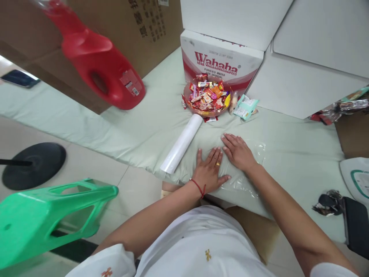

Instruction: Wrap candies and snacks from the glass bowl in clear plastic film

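My left hand (209, 169) lies flat, palm down, at the front edge of the pale green cloth, a ring on one finger and a red string at the wrist. Just beyond it, my right hand (238, 152) also rests flat with fingers stretched out. Under and beside both palms spreads a clear plastic sheet or bag (243, 184); its full outline is hard to see. Left of my hands a white roll (181, 144) lies slanted on the cloth. Behind the roll stands a bowl (188, 105) heaped with wrapped candies (209, 96).
A Wahaha carton (221, 59) stands behind the bowl, beside a teal packet (246, 107). A red jug (100, 69) is at the left, by a brown box (155, 46). A green stool (37, 215) is on the floor. Keys (328, 202) and a black phone-like object (357, 227) are at right.
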A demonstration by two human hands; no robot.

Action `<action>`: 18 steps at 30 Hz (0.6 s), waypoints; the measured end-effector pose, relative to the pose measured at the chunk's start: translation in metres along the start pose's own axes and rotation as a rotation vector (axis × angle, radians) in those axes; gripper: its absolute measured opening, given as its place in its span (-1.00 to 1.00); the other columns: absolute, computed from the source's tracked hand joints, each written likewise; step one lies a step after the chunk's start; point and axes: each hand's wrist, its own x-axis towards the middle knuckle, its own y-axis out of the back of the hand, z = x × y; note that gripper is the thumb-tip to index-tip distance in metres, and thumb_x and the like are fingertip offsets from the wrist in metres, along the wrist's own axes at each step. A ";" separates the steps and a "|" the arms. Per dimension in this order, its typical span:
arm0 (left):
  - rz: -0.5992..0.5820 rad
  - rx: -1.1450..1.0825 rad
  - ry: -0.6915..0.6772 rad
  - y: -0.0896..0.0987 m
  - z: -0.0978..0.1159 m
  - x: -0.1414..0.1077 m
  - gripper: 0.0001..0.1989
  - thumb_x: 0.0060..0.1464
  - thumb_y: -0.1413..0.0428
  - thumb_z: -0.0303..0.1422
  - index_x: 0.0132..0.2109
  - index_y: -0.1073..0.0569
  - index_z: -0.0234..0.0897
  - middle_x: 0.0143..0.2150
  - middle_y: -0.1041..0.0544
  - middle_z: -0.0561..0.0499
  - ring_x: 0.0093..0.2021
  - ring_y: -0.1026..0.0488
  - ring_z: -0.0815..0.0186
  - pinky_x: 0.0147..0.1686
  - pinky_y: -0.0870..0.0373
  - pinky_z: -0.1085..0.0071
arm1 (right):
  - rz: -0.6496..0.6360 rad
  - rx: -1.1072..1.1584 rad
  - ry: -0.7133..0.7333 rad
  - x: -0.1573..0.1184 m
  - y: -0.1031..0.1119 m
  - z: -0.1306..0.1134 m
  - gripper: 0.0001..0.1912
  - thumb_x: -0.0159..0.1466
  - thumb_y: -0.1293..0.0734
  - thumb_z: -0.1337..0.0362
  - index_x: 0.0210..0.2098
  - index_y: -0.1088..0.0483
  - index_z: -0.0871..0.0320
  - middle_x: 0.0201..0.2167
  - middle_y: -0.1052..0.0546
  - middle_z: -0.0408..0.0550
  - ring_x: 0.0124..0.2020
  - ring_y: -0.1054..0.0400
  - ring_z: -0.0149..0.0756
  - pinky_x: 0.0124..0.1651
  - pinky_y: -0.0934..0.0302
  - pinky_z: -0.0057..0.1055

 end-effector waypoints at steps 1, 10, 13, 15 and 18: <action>0.001 0.002 0.004 0.000 0.000 0.000 -0.13 0.32 0.11 0.17 0.48 -0.11 -0.43 0.54 -0.07 -0.29 0.53 0.00 -0.08 0.40 0.28 -0.45 | 0.001 -0.006 -0.016 0.007 -0.001 0.004 -0.45 0.54 -0.06 0.11 0.41 -0.25 0.19 0.47 -0.21 0.05 0.46 -0.08 0.00 0.49 0.06 0.09; -0.023 -0.021 0.047 0.012 -0.006 -0.006 -0.25 0.42 0.22 0.05 0.49 -0.09 -0.41 0.54 -0.07 -0.25 0.53 -0.02 0.01 0.44 0.26 -0.38 | 0.179 -0.028 0.031 0.022 -0.001 0.000 -0.58 0.49 -0.15 0.21 0.18 -0.49 0.18 0.33 -0.41 0.11 0.38 -0.16 -0.01 0.46 0.07 0.06; -0.035 -0.021 0.052 0.013 -0.009 -0.009 -0.29 0.43 0.19 0.02 0.49 -0.11 -0.38 0.54 -0.08 -0.26 0.53 -0.02 0.01 0.44 0.29 -0.37 | 0.160 0.007 0.100 0.027 -0.005 0.004 -0.61 0.49 -0.15 0.22 0.15 -0.51 0.12 0.32 -0.43 0.04 0.38 -0.16 -0.06 0.46 0.06 0.01; -0.044 -0.028 0.056 0.014 -0.011 -0.012 -0.29 0.42 0.16 0.02 0.48 -0.12 -0.36 0.53 -0.09 -0.26 0.53 -0.04 0.00 0.44 0.30 -0.38 | 0.116 0.012 0.114 0.032 -0.007 0.007 -0.59 0.50 -0.15 0.16 0.21 -0.47 0.08 0.38 -0.37 0.01 0.41 -0.12 -0.04 0.46 0.12 0.08; -0.035 -0.051 0.094 0.021 -0.011 -0.017 -0.30 0.42 0.14 0.00 0.47 -0.13 -0.39 0.52 -0.12 -0.29 0.52 -0.06 -0.01 0.44 0.21 -0.37 | 0.062 0.011 0.089 0.036 -0.008 0.007 -0.52 0.50 -0.15 0.09 0.32 -0.37 0.08 0.43 -0.29 0.04 0.43 -0.11 -0.01 0.46 0.17 0.17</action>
